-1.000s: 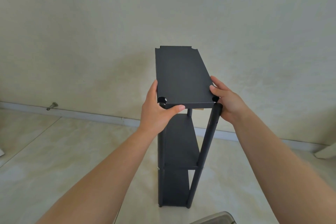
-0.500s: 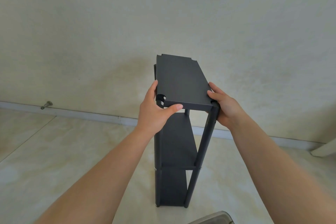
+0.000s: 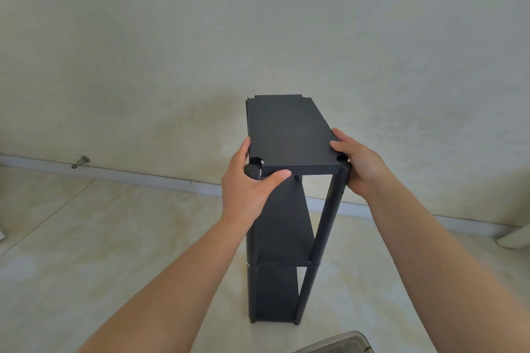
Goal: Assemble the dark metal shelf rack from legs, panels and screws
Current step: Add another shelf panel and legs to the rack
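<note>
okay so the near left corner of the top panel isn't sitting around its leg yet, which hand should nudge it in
Left. The left hand already grips that corner of the top panel, thumb on its front edge, beside the exposed leg top. The right hand steadies the opposite corner.

Only one view here, so nothing overlaps with a second one. It's a wide-angle cam worn on the person's head, looking forward and down. Both bare forearms come in from the bottom edge and stretch away to the tall dark metal shelf rack (image 3: 282, 209), dead centre at about arm's reach, seen from above so its flat top panel (image 3: 288, 133) faces the lens. Past that you get the pale glossy tiled floor (image 3: 114, 238) and the plain off-white wall (image 3: 258, 23), which fills the whole upper half. Straight lines bow a little near the edges.
</note>
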